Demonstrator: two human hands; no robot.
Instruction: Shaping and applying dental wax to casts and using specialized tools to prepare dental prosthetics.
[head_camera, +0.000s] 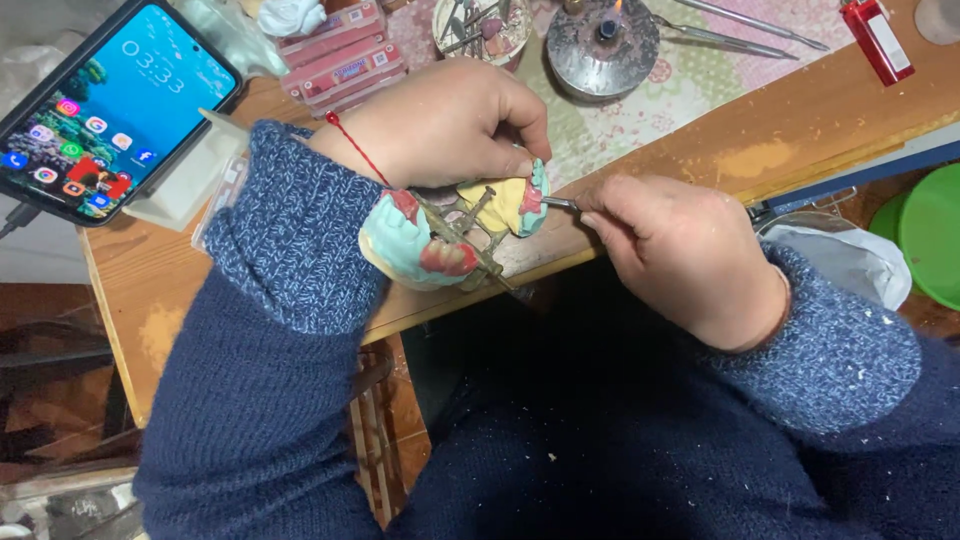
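1. Two hands are seen over the edge of a wooden workbench (760, 140), both in blue knitted sleeves.
2. A dental model (450, 235) in a metal hinged frame, with mint, yellow and pink parts, is clasped by the left hand (440, 120), fingers curled over its top; it is held just off the bench edge.
3. A thin metal tool (560, 203) is pinched in the right hand (680, 255), its tip touching the yellow part of the model.
4. A red thread (355, 145) is worn on the left wrist.
5. A phone (100, 100) with a lit screen is propped at the bench's left end.
6. A small metal burner (602, 42), a red lighter (878, 38) and pink wax slabs (340, 55) are placed farther back.
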